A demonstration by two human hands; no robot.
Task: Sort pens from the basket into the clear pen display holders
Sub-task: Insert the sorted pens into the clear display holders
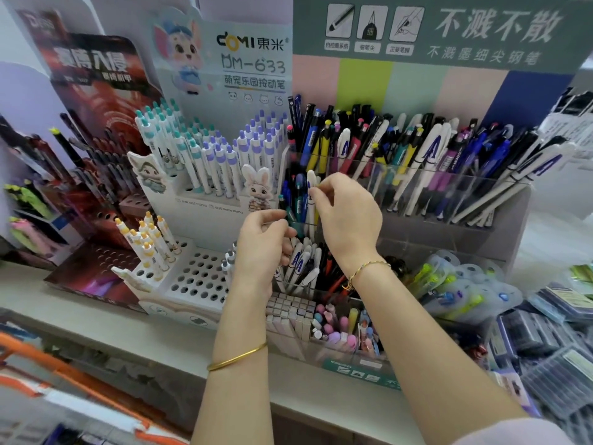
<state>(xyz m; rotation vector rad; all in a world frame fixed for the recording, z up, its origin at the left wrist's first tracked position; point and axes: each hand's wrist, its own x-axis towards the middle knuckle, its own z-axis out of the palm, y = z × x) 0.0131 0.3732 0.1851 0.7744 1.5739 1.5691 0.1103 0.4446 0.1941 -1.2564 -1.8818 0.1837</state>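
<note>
Tiered clear pen display holders point(417, 184) stand on the shelf, packed with mixed pens. My right hand point(348, 216) pinches the top of a white pen point(310, 200) that stands upright in the middle tier's left compartment. My left hand point(261, 244) is just left of it, fingers curled, holding a dark teal pen point(290, 215) at the edge of the same compartment. Below both hands, several white pens with a blue letter A point(300, 266) lean in the lower tier. The basket's orange rim point(64, 364) shows at lower left.
A white cartoon-themed stand point(199, 277) with rows of holes and white pens sits to the left, a dark red stand point(96, 264) beyond it. A front tray holds pastel erasers point(333, 329). Packaged highlighters point(455, 284) and pen boxes point(552, 338) lie at the right.
</note>
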